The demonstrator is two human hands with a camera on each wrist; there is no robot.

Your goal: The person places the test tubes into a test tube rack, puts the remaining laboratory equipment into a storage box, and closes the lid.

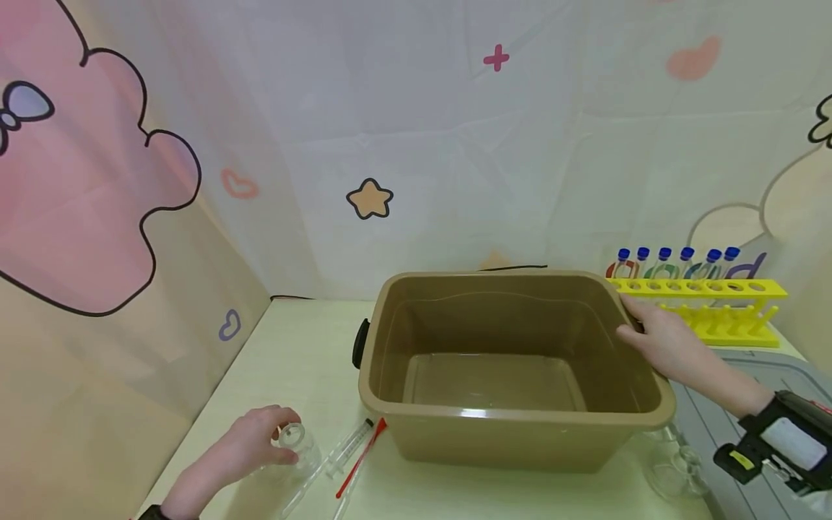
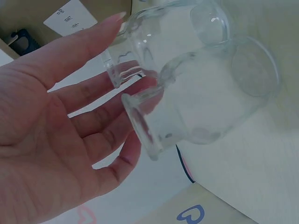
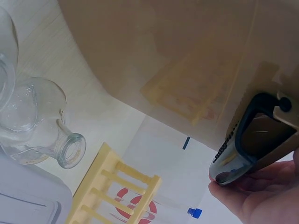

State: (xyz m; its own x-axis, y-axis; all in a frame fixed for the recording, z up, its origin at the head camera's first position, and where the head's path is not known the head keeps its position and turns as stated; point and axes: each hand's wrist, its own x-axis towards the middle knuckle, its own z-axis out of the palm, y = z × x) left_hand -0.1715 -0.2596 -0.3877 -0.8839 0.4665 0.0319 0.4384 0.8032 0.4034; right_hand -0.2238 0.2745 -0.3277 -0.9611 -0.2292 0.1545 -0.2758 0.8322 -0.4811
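Observation:
A brown plastic storage bin (image 1: 513,440) stands open-topped in the middle of the table. My right hand (image 1: 666,343) grips its right end, with fingers at the dark handle (image 3: 245,135) in the right wrist view. Low on the left, my left hand (image 1: 250,444) curls its thumb and fingers round the neck of a clear glass bottle (image 1: 305,451). Two such bottles show side by side in the left wrist view; the nearer bottle (image 2: 210,102) overlaps the fingers, and the thumb lies by the neck of the farther bottle (image 2: 159,37).
A clear syringe (image 1: 351,444) and a thin red-ended tool (image 1: 360,462) lie left of the bin. Behind my right hand stands a yellow test tube rack (image 1: 702,289) with blue-capped tubes. Round glass flasks (image 1: 676,469) sit right of the bin, beside a grey tray or lid (image 1: 711,419).

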